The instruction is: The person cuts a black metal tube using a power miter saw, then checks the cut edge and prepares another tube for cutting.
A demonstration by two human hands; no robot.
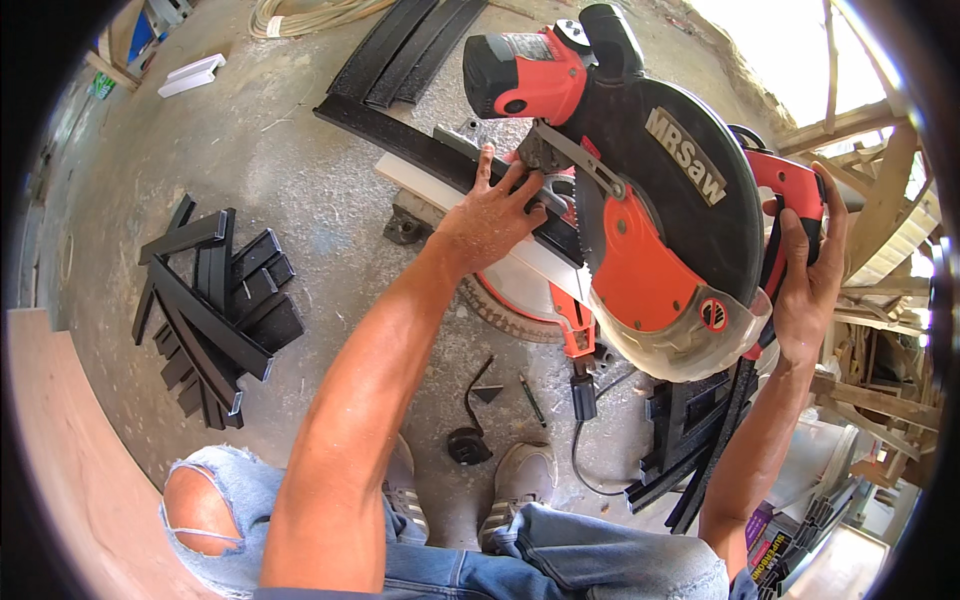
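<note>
A red and black miter saw point(655, 250) stands on the floor before me, its toothed blade partly showing beside the dark guard. My left hand point(490, 220) holds a long black profile point(400, 138) against the saw's fence, fingers spread over its top and curled at the far side. Along the profile's near side runs a white strip point(412, 182). The profile's right end reaches the blade. On the right, my right hand point(808, 270) is wrapped round the saw's red and black handle point(785, 180); whether a finger presses the trigger is hidden.
Cut black profiles lie piled at left point(215, 300) and under the saw's right side point(685, 430). Longer black lengths point(405, 45) lie beyond. Near my shoes are a tape measure point(468, 446), a pencil point(532, 402) and the power cord point(577, 450). Timber point(880, 290) crowds the right.
</note>
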